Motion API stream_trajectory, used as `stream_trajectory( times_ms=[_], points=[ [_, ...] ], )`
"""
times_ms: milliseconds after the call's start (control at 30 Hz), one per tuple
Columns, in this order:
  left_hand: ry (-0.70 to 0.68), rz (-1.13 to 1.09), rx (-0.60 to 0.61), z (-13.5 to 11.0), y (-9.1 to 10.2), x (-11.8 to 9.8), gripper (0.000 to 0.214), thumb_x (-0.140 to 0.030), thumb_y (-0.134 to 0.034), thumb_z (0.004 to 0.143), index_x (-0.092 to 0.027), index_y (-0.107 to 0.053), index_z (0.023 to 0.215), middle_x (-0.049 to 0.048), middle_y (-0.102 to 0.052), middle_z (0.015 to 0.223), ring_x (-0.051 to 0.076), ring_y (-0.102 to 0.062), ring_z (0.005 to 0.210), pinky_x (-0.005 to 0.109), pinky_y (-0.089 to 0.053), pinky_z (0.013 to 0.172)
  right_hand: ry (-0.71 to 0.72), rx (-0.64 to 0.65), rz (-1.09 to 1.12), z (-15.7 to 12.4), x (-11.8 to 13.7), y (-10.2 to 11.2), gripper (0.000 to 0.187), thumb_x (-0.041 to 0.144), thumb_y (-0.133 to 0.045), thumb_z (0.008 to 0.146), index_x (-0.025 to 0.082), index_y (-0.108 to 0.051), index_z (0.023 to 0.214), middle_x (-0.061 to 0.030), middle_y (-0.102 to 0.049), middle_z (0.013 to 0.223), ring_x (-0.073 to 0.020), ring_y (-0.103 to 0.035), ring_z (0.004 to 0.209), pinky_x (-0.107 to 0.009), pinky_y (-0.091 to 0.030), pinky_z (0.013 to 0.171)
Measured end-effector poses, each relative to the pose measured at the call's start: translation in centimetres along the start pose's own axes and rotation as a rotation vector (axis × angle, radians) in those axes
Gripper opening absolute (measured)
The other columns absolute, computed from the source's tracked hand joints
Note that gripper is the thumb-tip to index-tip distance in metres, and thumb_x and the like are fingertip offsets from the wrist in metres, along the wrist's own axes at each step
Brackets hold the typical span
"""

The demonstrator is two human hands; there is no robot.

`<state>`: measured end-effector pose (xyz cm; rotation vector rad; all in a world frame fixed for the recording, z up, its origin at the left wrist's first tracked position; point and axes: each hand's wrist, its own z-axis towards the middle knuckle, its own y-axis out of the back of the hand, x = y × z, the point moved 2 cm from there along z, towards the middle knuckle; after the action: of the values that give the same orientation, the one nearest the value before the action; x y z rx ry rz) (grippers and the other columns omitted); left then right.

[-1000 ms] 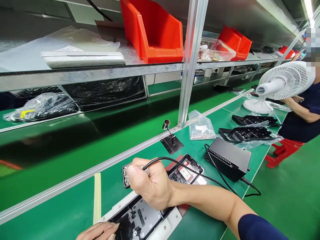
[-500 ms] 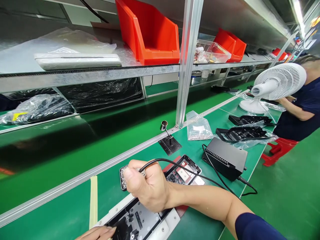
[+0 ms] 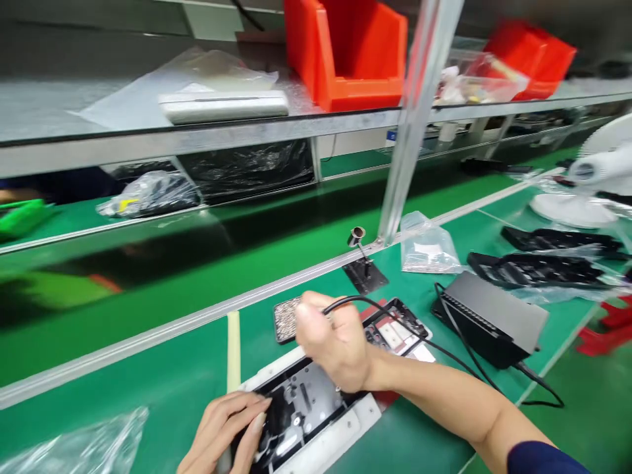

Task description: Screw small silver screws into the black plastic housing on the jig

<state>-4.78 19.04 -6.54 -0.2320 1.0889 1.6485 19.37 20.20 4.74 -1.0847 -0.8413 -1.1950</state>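
Note:
My right hand (image 3: 336, 345) is closed in a fist round a corded electric screwdriver, its body hidden by the fingers; a black cable (image 3: 363, 300) leaves the top of the fist. Below the fist is a black-and-grey device housing (image 3: 309, 398) in a white holder (image 3: 328, 442). Whether the tool's tip touches the housing is hidden. My left hand (image 3: 222, 428) lies with stretched fingers on the housing's near left end, over a black part. Just left of the fist stands a small black tray of screws (image 3: 286, 319).
Behind the fist lies another open casing (image 3: 402, 329). A black box (image 3: 488, 319) with cables stands right of it. Farther off are a bag (image 3: 429, 247), black shells (image 3: 540, 266) and a fan (image 3: 600, 164). A metal post (image 3: 409, 138) rises at the bench's back edge, beside a red bin (image 3: 365, 92).
The view has swung left and down, so everything sits farther right and more of my left hand shows. The fist stays over the housing.

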Motion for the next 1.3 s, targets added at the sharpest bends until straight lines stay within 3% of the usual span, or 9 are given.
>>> stream_trajectory(
  times_ms=[67,133,367,967,1167,1300],
  points=[
    [0.093,-0.012,0.089,0.1,-0.4,-0.9,0.018,-0.023,-0.064,0.099,-0.022,-0.077,0.111,0.0089,-0.072,0.113,0.020,-0.065,0.113,0.036,-0.059,0.099,-0.006,-0.032,0.038,-0.3,0.0,0.6,0.045,0.053,-0.052,0.105,0.021,-0.038,0.077,0.0042,-0.036,0.063,-0.0079,-0.030,0.056,-0.026,-0.025,0.051],
    [0.136,-0.016,0.104,0.5,-0.8,-2.0,0.020,-0.019,-0.062,0.099,-0.023,-0.076,0.113,0.0086,-0.072,0.113,0.020,-0.063,0.114,0.038,-0.056,0.101,0.004,-0.035,0.090,-0.3,0.3,1.2,0.043,0.048,-0.054,0.106,0.021,-0.038,0.076,0.0042,-0.035,0.063,-0.0070,-0.030,0.055,-0.024,-0.024,0.049],
    [0.087,-0.045,0.025,2.0,-1.4,-4.5,0.023,-0.012,-0.065,0.097,-0.025,-0.075,0.113,0.0041,-0.071,0.105,0.015,-0.062,0.108,0.033,-0.052,0.097,0.065,0.025,0.157,0.3,2.5,1.9,0.047,0.043,-0.056,0.106,0.021,-0.038,0.069,0.0052,-0.034,0.055,-0.0064,-0.032,0.048,-0.019,-0.027,0.040],
    [0.066,-0.063,-0.012,2.5,-2.0,-5.3,0.023,-0.010,-0.067,0.095,-0.024,-0.076,0.112,0.0044,-0.072,0.103,0.014,-0.063,0.104,0.033,-0.053,0.094,0.074,-0.057,0.112,0.7,3.4,2.5,0.050,0.046,-0.061,0.102,0.019,-0.041,0.064,0.0046,-0.037,0.052,-0.0061,-0.034,0.041,-0.018,-0.030,0.035],
    [0.070,-0.075,-0.009,2.5,-2.2,-5.2,0.023,-0.010,-0.067,0.095,-0.024,-0.075,0.112,0.0053,-0.072,0.103,0.015,-0.063,0.104,0.034,-0.053,0.094,0.075,-0.079,0.136,0.6,3.2,2.9,0.028,0.046,-0.060,0.103,0.022,-0.058,0.089,0.0060,-0.041,0.052,-0.0074,-0.035,0.042,-0.019,-0.033,0.037],
    [0.073,-0.079,-0.006,2.5,-2.3,-5.2,0.023,-0.010,-0.068,0.095,-0.024,-0.075,0.112,0.0054,-0.071,0.103,0.015,-0.063,0.104,0.033,-0.053,0.093,0.086,-0.088,0.124,0.6,3.4,3.0,0.035,0.055,-0.059,0.101,0.021,-0.060,0.091,0.0046,-0.043,0.052,-0.0086,-0.036,0.041,-0.021,-0.032,0.036]
  ],
)
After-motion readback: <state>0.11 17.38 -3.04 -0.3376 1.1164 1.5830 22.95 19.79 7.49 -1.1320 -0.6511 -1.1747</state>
